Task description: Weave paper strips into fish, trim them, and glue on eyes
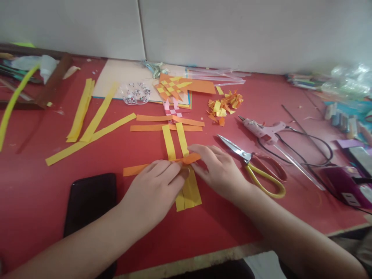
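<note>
My right hand (216, 166) pinches the right part of an orange paper strip (135, 170), which lies across several upright yellow paper strips (190, 193). On the crossing rests my left hand (158, 186), its fingers pressed together and hiding the middle of the orange strip. Two yellow ends stick up beyond my hands, and the lower ends fan out toward me. Just above lie loose orange strips (151, 128). Off to the left are more yellow strips (90, 135). A small pink woven paper piece (176, 108) and an orange-yellow woven paper piece (173, 87) sit farther back.
Scissors (247, 155) and a pink glue gun (264, 131) with its cord lie to the right. A black phone (91, 197) is beside my left forearm. Paper scraps (223, 106), a case of googly eyes (136, 93) and a wooden tray (56, 83) stand toward the wall.
</note>
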Motion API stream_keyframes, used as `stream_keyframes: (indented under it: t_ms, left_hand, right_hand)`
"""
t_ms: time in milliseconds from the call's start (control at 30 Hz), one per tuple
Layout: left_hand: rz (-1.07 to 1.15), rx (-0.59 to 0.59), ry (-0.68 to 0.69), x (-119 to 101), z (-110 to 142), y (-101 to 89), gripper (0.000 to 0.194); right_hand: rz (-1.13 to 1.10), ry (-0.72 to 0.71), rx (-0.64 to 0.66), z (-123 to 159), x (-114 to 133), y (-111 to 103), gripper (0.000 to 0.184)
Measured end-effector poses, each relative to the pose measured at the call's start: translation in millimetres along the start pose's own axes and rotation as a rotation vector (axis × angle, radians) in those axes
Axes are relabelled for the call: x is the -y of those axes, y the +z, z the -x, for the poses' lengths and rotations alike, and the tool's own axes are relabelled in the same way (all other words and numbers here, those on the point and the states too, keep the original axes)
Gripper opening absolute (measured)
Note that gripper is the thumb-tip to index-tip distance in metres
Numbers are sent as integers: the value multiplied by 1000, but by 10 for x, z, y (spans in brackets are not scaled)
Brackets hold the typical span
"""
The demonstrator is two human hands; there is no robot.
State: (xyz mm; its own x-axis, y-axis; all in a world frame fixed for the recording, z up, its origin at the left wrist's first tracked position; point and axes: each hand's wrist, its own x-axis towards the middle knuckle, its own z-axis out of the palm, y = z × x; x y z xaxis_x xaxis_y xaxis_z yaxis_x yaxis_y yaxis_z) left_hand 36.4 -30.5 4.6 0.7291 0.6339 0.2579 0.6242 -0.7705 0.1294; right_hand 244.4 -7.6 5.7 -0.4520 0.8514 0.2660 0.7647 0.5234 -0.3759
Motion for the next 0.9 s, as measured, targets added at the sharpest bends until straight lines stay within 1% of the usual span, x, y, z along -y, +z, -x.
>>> stream_keyframes:
  t_ms: [100, 200, 267, 367, 433, 567, 700, 800, 900]
  left_hand:
    - [6, 3, -2, 5, 9, 11, 28]
    - [6, 18, -3, 5, 10, 20, 31]
    - [-5, 29, -3, 6, 8, 23, 33]
    - [-10, 36, -7, 7, 3, 23, 35]
    - [-7, 38, -8, 7, 1, 20, 35]
    - [-8, 50, -10, 6, -3, 12, 33]
    - [-19, 46, 1, 4, -8, 6, 31]
    - [-19, 47, 9, 5, -12, 4, 31]
    - [-11, 52, 1, 7, -15, -1, 30]
  right_hand:
    - [82, -61, 50, -46, 20, -40, 23]
    - [178, -71, 155, -117, 51, -94, 15]
    - [217, -86, 205, -157, 67, -118, 13]
    - [216, -146, 212, -191, 70, -122, 17]
    - [214, -153, 218, -207, 61, -121, 19]
    - [204, -107, 281, -247, 36, -157, 22]
    - [147, -27, 340, -281, 14, -208, 36]
    - [92, 35, 351, -289, 0, -207, 38]
    - [39, 62, 345, -280, -11, -180, 40]
